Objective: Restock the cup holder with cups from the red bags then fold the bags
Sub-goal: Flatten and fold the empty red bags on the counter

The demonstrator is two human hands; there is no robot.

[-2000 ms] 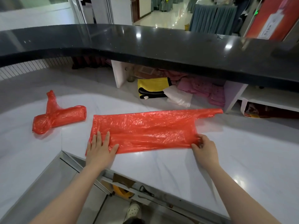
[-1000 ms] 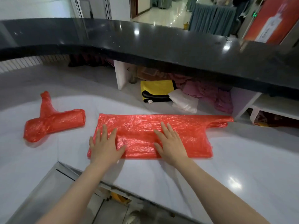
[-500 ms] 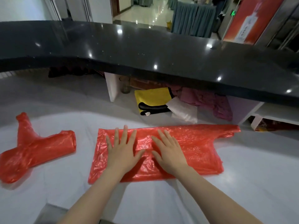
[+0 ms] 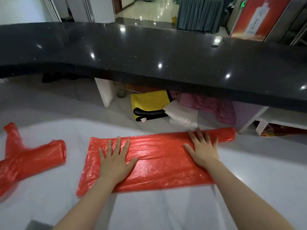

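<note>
Smoothing red bag flat on white counter; our right hand slid from bag's middle to right end since half second ago, left hand staying left. Both palms flat, fingers spread, gripping nothing. We judge air pressed out, fold next. Bag glossy, creased, thin; second red bag crumpled far left

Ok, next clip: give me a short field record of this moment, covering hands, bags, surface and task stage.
left hand: flat, fingers spread, pressing the near-left part of the flattened bag
right hand: flat, pressing the bag's right part
flattened bag: red plastic, spread out on the white counter
second bag: red, rolled and bunched, lying apart to the left
raised ledge: black, glossy, behind the counter
cups, cup holder: not in view
stage: bag folding
</note>
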